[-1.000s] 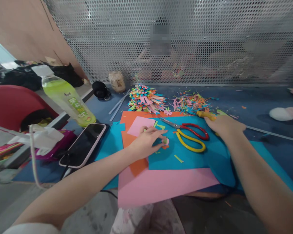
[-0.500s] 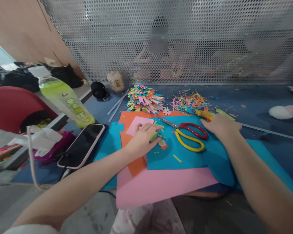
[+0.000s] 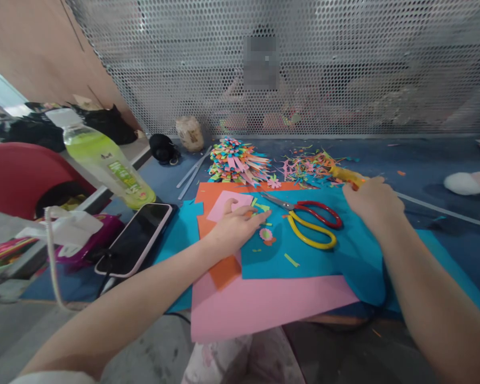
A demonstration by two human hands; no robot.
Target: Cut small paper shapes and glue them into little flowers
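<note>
My left hand (image 3: 236, 226) rests over the stacked sheets with its fingers spread, touching the edge of a blue sheet (image 3: 296, 264) and a pink square (image 3: 224, 202). A small pink and green paper flower (image 3: 265, 234) lies just right of it, with green paper strips (image 3: 260, 204) around its fingertips. My right hand (image 3: 376, 205) is closed around a yellow glue gun (image 3: 348, 175), its nozzle pointing left; a long clear glue stick (image 3: 444, 211) runs out behind. Between my hands lie scissors (image 3: 310, 224) with one red and one yellow handle.
A cone of curled paper strips (image 3: 238, 162) stands at the back, beside loose paper scraps (image 3: 308, 168). On the left are a phone (image 3: 138, 240), a tilted drink bottle (image 3: 108, 165) and a purple box (image 3: 88, 240). A perforated metal panel (image 3: 344, 69) closes off the back.
My right hand has moved right and slightly up with the glue gun. My left thumb has lifted toward the fingers, and the green piece that showed under that hand is hidden.
</note>
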